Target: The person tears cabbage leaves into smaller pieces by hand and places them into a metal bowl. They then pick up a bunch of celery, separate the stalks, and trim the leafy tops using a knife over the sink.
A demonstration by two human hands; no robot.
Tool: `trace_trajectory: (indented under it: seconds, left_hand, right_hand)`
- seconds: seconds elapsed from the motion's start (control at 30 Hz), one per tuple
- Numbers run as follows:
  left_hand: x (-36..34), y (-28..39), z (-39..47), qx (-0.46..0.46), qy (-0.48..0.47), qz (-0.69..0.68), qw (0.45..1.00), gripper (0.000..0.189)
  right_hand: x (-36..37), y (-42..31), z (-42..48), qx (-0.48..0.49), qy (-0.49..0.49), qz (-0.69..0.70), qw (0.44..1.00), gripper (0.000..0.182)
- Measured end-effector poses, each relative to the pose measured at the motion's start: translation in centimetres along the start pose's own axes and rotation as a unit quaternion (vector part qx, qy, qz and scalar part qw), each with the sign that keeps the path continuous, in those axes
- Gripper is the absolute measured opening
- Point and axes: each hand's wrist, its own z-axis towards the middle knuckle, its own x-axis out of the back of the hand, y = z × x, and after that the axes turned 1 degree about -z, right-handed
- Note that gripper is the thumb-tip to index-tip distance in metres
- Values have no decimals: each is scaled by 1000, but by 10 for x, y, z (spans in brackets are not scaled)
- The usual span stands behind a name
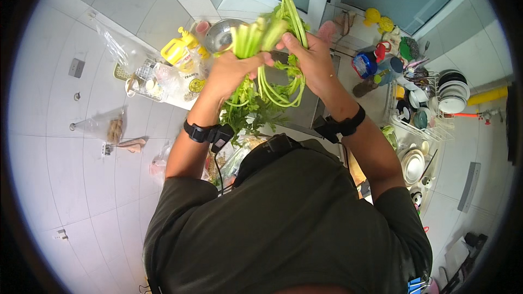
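Note:
My left hand [235, 69] grips a bunch of celery [248, 40], the cut stalk ends pointing up and the leaves [257, 110] hanging below. On the other side, my right hand [310, 59] holds more celery stalks [292, 12], long and thin; some bend down in a loop between the hands. Blur softens a thick stalk near my right fingers. Both hands are above a metal sink [306, 108], partly hidden by the leaves and arms. Behind my left hand lies a metal colander [222, 34].
Yellow bottles [179, 49] and a plastic basket [145, 77] stand at left. At right are a blue bottle with a red top [365, 64], a brown bottle [365, 87] and a wire dish rack [421, 126] with bowls [453, 90]. Plastic bags [233, 163] lie close to my body.

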Motion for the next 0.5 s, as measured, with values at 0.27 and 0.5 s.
trace_trajectory:
  seconds: [0.27,0.5]
  left_hand:
    - [17,18,-22,-128,171,-116,970,25]
    - [30,47,-51,-231,233,-182,927,22]
  right_hand:
    - [47,23,-26,-88,32,263,960,23]
    - [59,28,-43,-127,74,347,926,21]
